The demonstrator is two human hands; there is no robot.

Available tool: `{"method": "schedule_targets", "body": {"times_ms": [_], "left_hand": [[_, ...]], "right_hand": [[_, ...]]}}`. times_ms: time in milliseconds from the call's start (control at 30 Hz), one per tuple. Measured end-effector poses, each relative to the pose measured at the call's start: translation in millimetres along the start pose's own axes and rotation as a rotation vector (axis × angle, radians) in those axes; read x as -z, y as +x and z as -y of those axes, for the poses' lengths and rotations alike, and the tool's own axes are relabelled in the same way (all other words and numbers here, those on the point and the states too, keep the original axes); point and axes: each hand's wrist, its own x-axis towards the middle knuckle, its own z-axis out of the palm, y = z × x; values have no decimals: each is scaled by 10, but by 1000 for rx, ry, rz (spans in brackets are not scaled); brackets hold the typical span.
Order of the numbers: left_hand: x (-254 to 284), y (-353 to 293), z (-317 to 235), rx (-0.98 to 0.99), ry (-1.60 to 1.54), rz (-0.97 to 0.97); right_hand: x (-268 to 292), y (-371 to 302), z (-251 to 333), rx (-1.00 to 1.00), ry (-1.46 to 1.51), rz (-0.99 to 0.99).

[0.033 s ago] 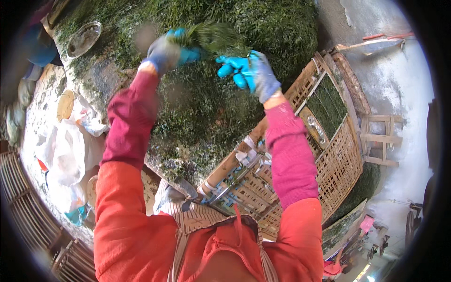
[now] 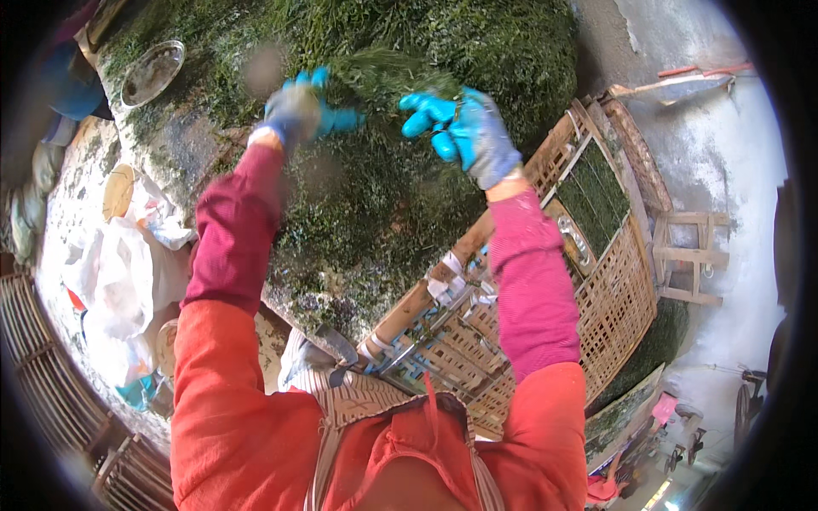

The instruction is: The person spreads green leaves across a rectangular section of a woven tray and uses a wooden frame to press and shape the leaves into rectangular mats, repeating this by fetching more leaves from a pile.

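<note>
A large heap of wet-looking dark green, stringy leaves point(image 2: 383, 196) spreads under both my hands. My left hand point(image 2: 302, 111), in a grey and blue glove, is over the heap with fingers and thumb spread. My right hand point(image 2: 464, 128), gloved the same way, faces it from the right, its blue fingers apart and slightly bent. Just beyond and between them is a blurred loose clump of the green strands point(image 2: 388, 72); I see neither hand closed around it.
A shallow oval dish point(image 2: 153, 74) lies at the heap's left edge. White plastic bags point(image 2: 123, 268) sit to the left. On the right stands a woven bamboo rack point(image 2: 609, 285) holding a framed green sheet point(image 2: 594, 194). A wooden stool point(image 2: 692, 253) is farther right. Slatted wood point(image 2: 51, 366) lies lower left.
My right hand has shifted slightly right, away from the left, and the gap between them is wider. My left hand has moved slightly down. The clump looks flatter.
</note>
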Motion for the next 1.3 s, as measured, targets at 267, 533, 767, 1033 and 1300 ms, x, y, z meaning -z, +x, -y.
{"method": "schedule_targets", "body": {"times_ms": [267, 533, 767, 1033, 1300], "left_hand": [[-944, 332, 115, 525, 585, 306], [-786, 220, 128, 293, 90, 115], [377, -1, -723, 41, -347, 16], [135, 624, -540, -678, -471, 98], [425, 90, -594, -6, 23, -194]], "right_hand": [[286, -218, 1629, 713, 17, -153], [560, -667, -41, 263, 372, -463], [75, -822, -511, 76, 389, -576], [-79, -480, -353, 208, 77, -225], [-470, 103, 96, -28, 100, -186]]}}
